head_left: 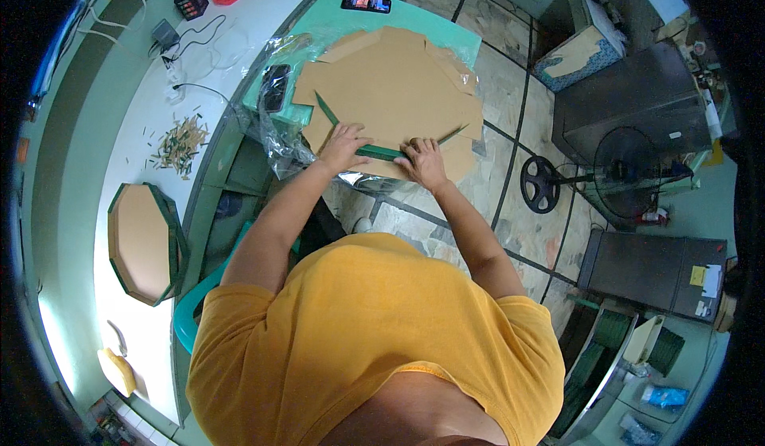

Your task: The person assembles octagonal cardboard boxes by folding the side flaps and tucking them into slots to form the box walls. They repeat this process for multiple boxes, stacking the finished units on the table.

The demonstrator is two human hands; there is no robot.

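Note:
A long dark-green strip (381, 153), perhaps card, lies bent across the near part of a stack of brown cardboard sheets (390, 87) with angled edges. Its two ends slant up and outward, one past each hand. My left hand (344, 149) grips the strip near its left bend, fingers pointing inward. Near the right bend, my right hand (424, 163) pinches the same strip. The undersides of my fingers and the thumbs' exact hold are partly hidden. Clear plastic wrap (279, 147) bunches around the left and near edges of the cardboard.
The cardboard rests on a green table (454, 35) with two phones, one lit (366, 3), one dark (275, 87). On the white counter (143, 151) at left are a pile of small offcuts (182, 145) and a green-edged octagonal tray (143, 243). A fan (629, 176) stands right.

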